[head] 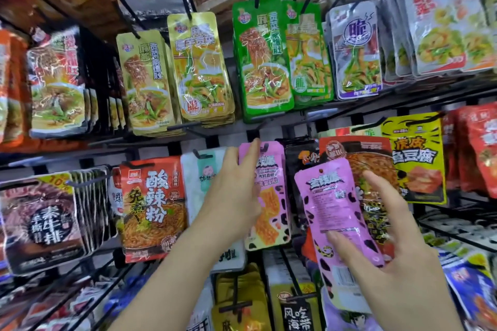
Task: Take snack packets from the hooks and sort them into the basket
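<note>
One loose pink packet (330,204) stands nearly upright at centre right, pinched by the right hand (403,255), while the nearer left hand (234,196) lays straight fingers (251,153) on the hanging pink packet (271,196) just to its right.

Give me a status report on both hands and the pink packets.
Left hand touches hooked pink packet. Right hand holds loose pink packet. Basket out of view.

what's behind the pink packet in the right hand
A hanging red packet shows above and to the right of the pink packet that the right hand holds. Its lower left part is covered, as is anything hanging further back.
</note>
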### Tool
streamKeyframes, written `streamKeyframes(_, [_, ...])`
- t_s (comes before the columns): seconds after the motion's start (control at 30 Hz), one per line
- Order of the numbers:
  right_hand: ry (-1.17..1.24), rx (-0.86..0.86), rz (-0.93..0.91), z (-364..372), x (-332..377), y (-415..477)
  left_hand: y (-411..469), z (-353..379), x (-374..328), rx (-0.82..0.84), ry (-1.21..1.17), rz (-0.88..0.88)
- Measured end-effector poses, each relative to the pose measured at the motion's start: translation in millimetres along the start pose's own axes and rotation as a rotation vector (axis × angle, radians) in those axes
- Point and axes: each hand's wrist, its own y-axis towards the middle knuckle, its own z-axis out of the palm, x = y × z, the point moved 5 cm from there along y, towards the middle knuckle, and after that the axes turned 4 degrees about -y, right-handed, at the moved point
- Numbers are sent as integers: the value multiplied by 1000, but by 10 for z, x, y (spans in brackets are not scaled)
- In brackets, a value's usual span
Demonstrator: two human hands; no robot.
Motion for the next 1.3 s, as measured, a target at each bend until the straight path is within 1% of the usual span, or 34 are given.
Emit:
streamKeyframes(0.03, [-17, -16, 7, -59, 22, -103, 10, 24, -10, -20, 91, -14])
streamKeyframes(0.1, [14, 18, 85, -18, -28, -75, 34, 55, -40, -68, 208, -29])
streamKeyframes(0.2, [26, 50, 79, 6, -103, -49, 66, 102, -58, -115, 312, -26])
streamKeyframes(0.23, [75, 62, 81, 18, -101, -69, 73, 111, -60, -129, 320, -10])
streamKeyframes(0.3, [223, 71, 107, 24, -74, -86, 67, 121, -44, -187, 265, 47])
streamKeyframes(0.43, [471, 147, 185, 110, -155, -78, 22, 133, 39, -340, 140, 143])
streamKeyframes(0.5, [477, 161, 217, 148, -229, -104, -50, 138, 35, -390, 145, 192])
streamKeyframes(0.57, [465, 178, 214, 150, -224, -117, -203, 72, 0, -486, 145, 241])
streamKeyframes(0.6, [473, 199, 203, 152, -193, -121, -307, 15, -30, -520, 81, 238])
streamKeyframes(0.63, [495, 220, 194, 159, -165, -126, -419, -41, -72, -527, -58, 222])
streamKeyframes(0.67, [525, 246, 187, 166, -125, -131, -509, -83, -118, -485, -273, 173])
streamKeyframes(0.7, [548, 275, 181, 185, -85, -137, -556, -83, -164, -364, -512, 95])
streamKeyframes(0.73, [553, 304, 172, 208, -41, -143, -582, -40, -187, -240, -702, 5])
streamKeyframes(0.77, [539, 328, 148, 232, -4, -151, -614, -12, -207, -171, -779, -51])
streamKeyframes(0.8, [504, 343, 115, 255, 32, -169, -653, -2, -207, -171, -752, -60])
streamKeyframes(0.83, [440, 333, 81, 267, 77, -196, -701, -27, -192, -226, -670, -66])
streamKeyframes(0.87, [344, 293, 51, 282, 107, -233, -761, -55, -174, -292, -592, -67])
streamKeyframes(0.9, [245, 239, 9, 297, 154, -272, -824, -74, -176, -316, -598, -80])
streamKeyframes(0.97, [58, 142, -123, 335, 310, -358, -913, -17, -180, -230, -706, -136])
streamKeyframes(1.03, [-54, 110, -209, 417, 399, -438, -961, 39, -170, -159, -768, -171])
streamKeyframes(1.17, [-35, 127, -262, 508, 503, -513, -1041, 25, -34, -144, -967, -241])
streamKeyframes(1.23, [-70, 124, -315, 529, 615, -538, -1102, -14, 31, -139, -1032, -260])
streamKeyframes(1.3, [-44, 174, -317, 572, 699, -555, -1155, -76, 99, -140, -1060, -251])
